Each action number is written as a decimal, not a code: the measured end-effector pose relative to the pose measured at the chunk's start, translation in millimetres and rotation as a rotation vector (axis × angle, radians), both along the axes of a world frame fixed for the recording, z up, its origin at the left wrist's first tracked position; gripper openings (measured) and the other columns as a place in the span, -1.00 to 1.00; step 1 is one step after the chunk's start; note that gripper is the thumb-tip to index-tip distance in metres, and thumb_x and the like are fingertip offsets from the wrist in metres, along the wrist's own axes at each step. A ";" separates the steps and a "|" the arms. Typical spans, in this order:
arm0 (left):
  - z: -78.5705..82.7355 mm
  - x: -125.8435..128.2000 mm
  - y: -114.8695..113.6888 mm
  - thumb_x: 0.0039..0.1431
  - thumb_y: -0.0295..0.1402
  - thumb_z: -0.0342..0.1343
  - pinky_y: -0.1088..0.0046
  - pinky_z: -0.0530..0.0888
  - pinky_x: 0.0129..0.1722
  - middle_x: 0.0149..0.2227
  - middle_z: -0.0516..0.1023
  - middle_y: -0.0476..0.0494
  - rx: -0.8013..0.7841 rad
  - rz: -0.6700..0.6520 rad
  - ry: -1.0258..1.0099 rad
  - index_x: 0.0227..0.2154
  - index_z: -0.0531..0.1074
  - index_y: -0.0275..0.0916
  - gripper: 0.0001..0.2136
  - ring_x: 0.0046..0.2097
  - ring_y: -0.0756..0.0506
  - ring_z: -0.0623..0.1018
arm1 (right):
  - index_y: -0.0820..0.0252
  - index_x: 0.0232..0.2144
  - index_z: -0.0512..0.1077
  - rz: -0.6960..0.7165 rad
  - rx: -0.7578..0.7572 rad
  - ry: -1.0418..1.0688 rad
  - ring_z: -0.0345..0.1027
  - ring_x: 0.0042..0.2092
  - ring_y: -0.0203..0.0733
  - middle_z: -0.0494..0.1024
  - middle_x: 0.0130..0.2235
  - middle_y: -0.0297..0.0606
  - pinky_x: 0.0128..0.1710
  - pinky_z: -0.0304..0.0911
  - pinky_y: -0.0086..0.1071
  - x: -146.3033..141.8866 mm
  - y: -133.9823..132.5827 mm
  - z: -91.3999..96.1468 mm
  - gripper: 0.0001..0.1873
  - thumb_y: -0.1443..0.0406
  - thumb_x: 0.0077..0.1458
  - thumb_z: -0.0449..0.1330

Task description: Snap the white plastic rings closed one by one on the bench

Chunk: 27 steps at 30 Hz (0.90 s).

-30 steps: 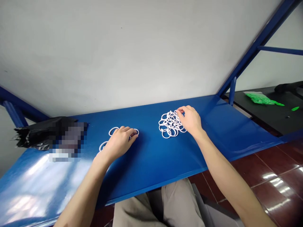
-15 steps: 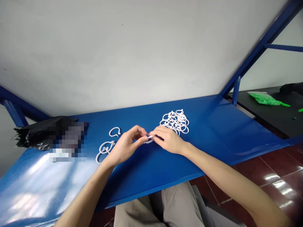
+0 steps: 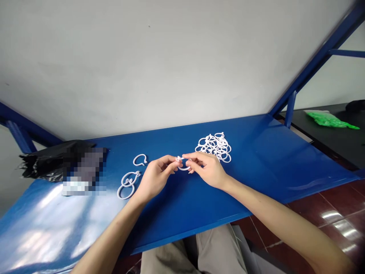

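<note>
Both hands meet over the middle of the blue table [image 3: 256,163] and pinch one white plastic ring [image 3: 183,166] between them. My left hand [image 3: 155,177] grips its left side with thumb and fingers. My right hand [image 3: 207,168] grips its right side. Just beyond my right hand lies a pile of white rings [image 3: 215,145]. Left of my left hand lie a single open ring [image 3: 139,160] and two joined rings [image 3: 127,185].
A crumpled black bag [image 3: 48,161] with a blurred patch sits at the table's left. A blue frame post [image 3: 313,61] rises at the right. Beyond it a black table [image 3: 322,137] carries a green plastic bag [image 3: 327,119]. A white wall backs the table.
My right hand left the pile with a ring and met my left hand mid-table. My left hand came off the loose rings on the left. Both now hold the ring slightly raised.
</note>
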<state>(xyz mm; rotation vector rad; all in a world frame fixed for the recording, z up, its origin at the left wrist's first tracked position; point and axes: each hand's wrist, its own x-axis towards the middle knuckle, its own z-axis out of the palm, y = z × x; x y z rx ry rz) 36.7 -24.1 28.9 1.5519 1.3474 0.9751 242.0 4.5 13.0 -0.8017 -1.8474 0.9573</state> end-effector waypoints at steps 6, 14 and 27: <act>-6.6 4.1 -4.9 0.26 -0.07 0.10 0.44 0.42 -0.32 -0.37 0.63 -0.05 0.096 0.054 0.120 -0.29 0.56 -0.19 -0.70 -0.37 -0.06 0.52 | 0.09 -0.13 0.60 0.015 0.029 -0.022 0.53 -0.42 -0.29 0.65 -0.26 -0.30 -0.38 0.52 -0.38 -0.7 -1.0 -2.3 -0.82 0.23 0.30 0.21; -4.3 8.1 -8.7 0.35 -0.28 0.03 0.49 0.39 -0.31 -0.38 0.60 -0.02 0.341 0.030 0.275 -0.38 0.46 -0.20 -0.79 -0.34 -0.03 0.54 | 0.07 -0.09 0.59 0.075 0.221 -0.061 0.51 -0.39 -0.31 0.64 -0.28 -0.31 -0.34 0.50 -0.41 1.0 -5.5 -0.7 -0.80 0.28 0.35 0.17; -9.8 -55.6 23.0 0.23 -0.45 -0.08 0.02 0.46 -0.01 0.03 0.55 -0.40 0.261 0.301 1.161 0.09 0.48 -0.33 -0.58 0.07 -0.41 0.46 | 0.12 -0.02 0.55 -0.548 0.416 -0.386 0.41 -0.32 -0.19 0.56 -0.19 -0.23 -0.24 0.39 -0.25 53.8 55.2 2.2 -0.75 0.28 0.31 0.17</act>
